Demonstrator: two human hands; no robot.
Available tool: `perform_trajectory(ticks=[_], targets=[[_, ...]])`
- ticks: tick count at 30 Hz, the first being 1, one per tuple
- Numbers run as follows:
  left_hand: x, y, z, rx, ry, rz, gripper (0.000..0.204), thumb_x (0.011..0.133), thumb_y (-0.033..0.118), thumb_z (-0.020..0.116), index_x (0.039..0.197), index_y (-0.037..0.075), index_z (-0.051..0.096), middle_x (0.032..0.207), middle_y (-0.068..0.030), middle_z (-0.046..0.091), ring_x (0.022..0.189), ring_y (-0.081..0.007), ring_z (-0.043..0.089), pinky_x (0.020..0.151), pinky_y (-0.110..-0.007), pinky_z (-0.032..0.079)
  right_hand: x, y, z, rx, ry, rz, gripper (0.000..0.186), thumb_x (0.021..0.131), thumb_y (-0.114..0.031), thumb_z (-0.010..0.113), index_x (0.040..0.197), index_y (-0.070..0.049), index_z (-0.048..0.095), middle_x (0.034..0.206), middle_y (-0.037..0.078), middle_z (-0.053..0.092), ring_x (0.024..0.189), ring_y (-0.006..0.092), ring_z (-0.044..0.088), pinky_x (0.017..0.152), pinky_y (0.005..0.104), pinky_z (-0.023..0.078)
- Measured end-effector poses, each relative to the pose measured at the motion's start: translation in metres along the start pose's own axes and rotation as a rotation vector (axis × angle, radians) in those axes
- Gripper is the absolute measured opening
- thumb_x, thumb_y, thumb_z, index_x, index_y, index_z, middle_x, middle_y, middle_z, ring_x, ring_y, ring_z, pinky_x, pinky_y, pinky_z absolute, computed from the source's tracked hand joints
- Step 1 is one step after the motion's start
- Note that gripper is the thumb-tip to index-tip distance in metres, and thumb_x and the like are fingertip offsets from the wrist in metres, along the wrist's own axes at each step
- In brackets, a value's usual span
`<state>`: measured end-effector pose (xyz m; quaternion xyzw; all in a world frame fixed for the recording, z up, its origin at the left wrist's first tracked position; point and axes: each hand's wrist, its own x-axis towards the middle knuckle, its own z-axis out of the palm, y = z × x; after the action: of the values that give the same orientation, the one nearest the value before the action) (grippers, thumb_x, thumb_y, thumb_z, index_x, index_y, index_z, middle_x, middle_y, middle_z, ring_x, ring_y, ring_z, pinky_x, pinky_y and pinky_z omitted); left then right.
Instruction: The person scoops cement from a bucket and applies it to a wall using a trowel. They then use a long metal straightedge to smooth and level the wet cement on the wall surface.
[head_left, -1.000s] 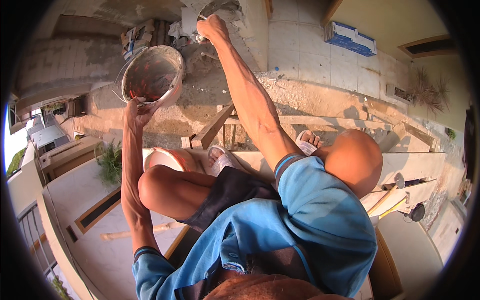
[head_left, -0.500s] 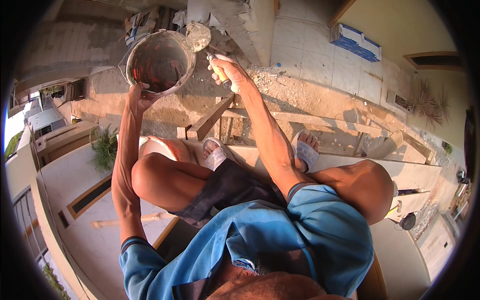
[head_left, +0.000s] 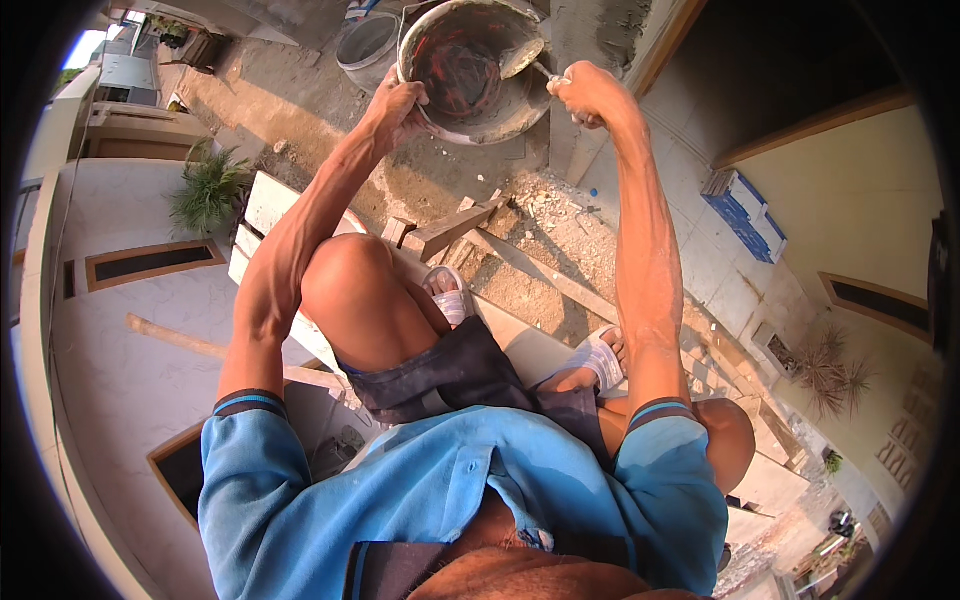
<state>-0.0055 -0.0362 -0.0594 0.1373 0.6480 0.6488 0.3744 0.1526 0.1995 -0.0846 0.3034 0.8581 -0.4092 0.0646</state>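
A wide bucket [head_left: 430, 122], its inside smeared with grey mortar over reddish patches, is tilted with its mouth toward me at the top of the view. My left hand [head_left: 398, 106] grips its rim on the near left side. In my right hand [head_left: 590, 95], at the bucket's right edge, is a trowel [head_left: 522, 58] with a mortar-coated blade. That blade reaches over the rim into the bucket's mouth; whether it touches the inner wall I cannot tell. The fingers cover most of the trowel's handle.
Behind my left hand stands another grey bucket [head_left: 368, 42]. Wooden beams [head_left: 455, 228] and a long plank [head_left: 545, 272] lie beyond my sandalled feet, above rubble-strewn ground [head_left: 545, 215]. A blue-and-white box [head_left: 745, 215] sits on tiles at the right. A leafy plant [head_left: 208, 188] is at the left.
The trowel blade has gone from outside the bucket's right rim to inside its mouth. Both hands and the bucket appear farther right and higher, while the whole view has turned.
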Motion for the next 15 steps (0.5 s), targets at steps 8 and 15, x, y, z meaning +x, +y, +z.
perform_trajectory(ticks=[8, 15], targets=[[0.018, 0.004, -0.005, 0.337, -0.216, 0.076, 0.068, 0.085, -0.003, 0.051, 0.150, 0.013, 0.039, 0.103, -0.0052, 0.059, 0.087, -0.0190, 0.067, 0.074, -0.041, 0.067, -0.025, -0.054, -0.008, -0.670, 0.306, -0.783, 0.021, 0.092, -0.021, 0.064, 0.089, 0.000, 0.063, 0.082, 0.020, 0.069, 0.074, 0.0406, 0.070, 0.063, 0.0505, 0.056], [0.009, -0.003, 0.004, 0.494, -0.030, 0.222, 0.070, 0.084, 0.002, 0.053, 0.152, 0.012, 0.045, 0.096, -0.0025, 0.059, 0.084, -0.0146, 0.059, 0.070, -0.037, 0.055, -0.068, -0.033, -0.028, -0.981, 0.179, -0.664, 0.008, 0.086, -0.005, 0.061, 0.090, 0.001, 0.063, 0.093, 0.017, 0.067, 0.076, 0.0352, 0.073, 0.062, 0.0457, 0.058]])
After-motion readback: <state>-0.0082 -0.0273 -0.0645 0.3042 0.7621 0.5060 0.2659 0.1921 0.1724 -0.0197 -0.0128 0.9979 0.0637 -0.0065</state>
